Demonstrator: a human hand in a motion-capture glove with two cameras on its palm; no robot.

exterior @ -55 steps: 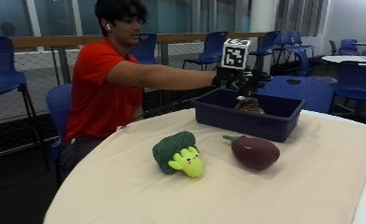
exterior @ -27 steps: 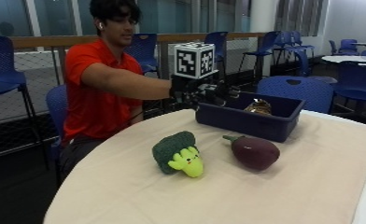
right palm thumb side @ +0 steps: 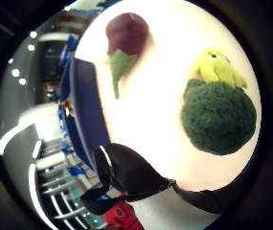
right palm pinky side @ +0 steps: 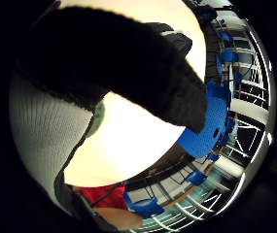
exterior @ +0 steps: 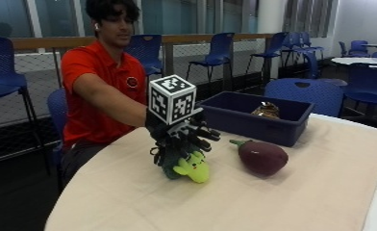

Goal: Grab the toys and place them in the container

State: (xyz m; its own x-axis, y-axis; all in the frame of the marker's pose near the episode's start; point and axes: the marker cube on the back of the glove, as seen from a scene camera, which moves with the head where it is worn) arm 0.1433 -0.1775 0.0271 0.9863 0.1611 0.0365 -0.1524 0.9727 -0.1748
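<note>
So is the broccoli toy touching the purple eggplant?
Apart. The outside view shows bare table between the broccoli toy and the eggplant; the thumb side palm view agrees.

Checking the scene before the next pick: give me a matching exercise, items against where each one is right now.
Items:
1. broccoli toy
2. eggplant toy
3. brown toy
4. blue container

Places:
A. inside the container
B. on the tablecloth, between the broccoli and the container
C. directly under the gloved right hand
D. at the table's far side

Pairs: 1-C, 2-B, 3-A, 4-D
</note>
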